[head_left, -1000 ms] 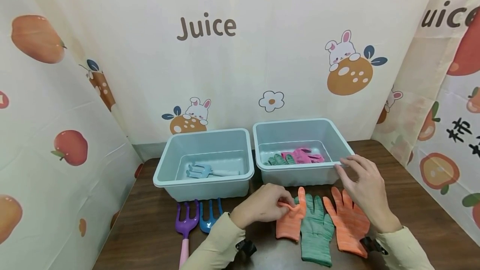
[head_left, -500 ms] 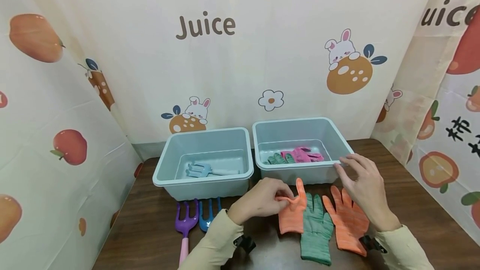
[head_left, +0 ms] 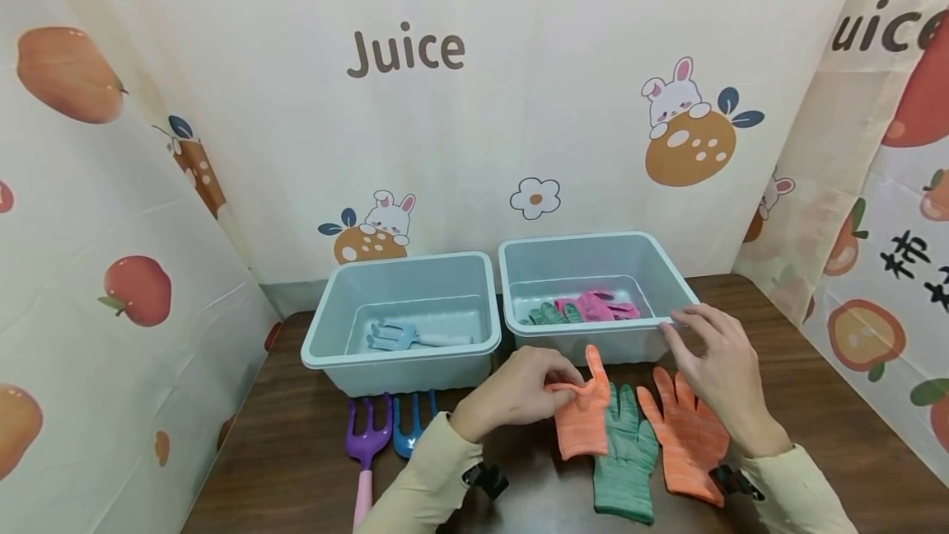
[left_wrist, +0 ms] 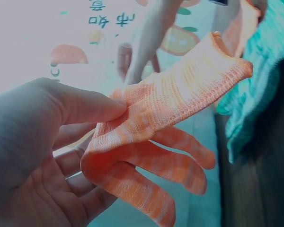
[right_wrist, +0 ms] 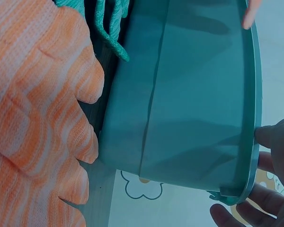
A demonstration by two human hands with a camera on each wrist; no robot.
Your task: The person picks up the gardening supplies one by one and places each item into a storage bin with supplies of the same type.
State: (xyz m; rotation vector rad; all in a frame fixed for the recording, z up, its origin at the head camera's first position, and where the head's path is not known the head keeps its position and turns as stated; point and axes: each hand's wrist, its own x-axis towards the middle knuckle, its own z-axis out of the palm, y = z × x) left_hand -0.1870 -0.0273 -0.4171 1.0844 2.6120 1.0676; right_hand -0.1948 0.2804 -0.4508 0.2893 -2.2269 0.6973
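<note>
My left hand point(head_left: 519, 390) pinches an orange knit glove point(head_left: 583, 427) between thumb and fingers, lifted in front of the right bin. In the left wrist view the glove point(left_wrist: 175, 94) hangs folded, its cuff pointing up and right and its fingers drooping. My right hand point(head_left: 722, 377) grips the front right corner of the light blue plastic bin point(head_left: 593, 330); the right wrist view shows thumb and fingers on either side of its rim. Below lie a green glove point(head_left: 626, 468) and a second orange glove point(head_left: 693, 443), both flat on the table.
Inside the right bin are a pink glove point(head_left: 596, 307) and a green glove point(head_left: 550, 316). The left bin point(head_left: 404, 363) contains a light blue hand fork point(head_left: 396, 337). A purple hand fork point(head_left: 368, 442) and a blue one point(head_left: 410, 439), partly behind my left sleeve, lie before it.
My left hand has lifted the orange glove up, bringing its cuff slightly right over the green glove's edge. The right hand stays at the bin's corner.
</note>
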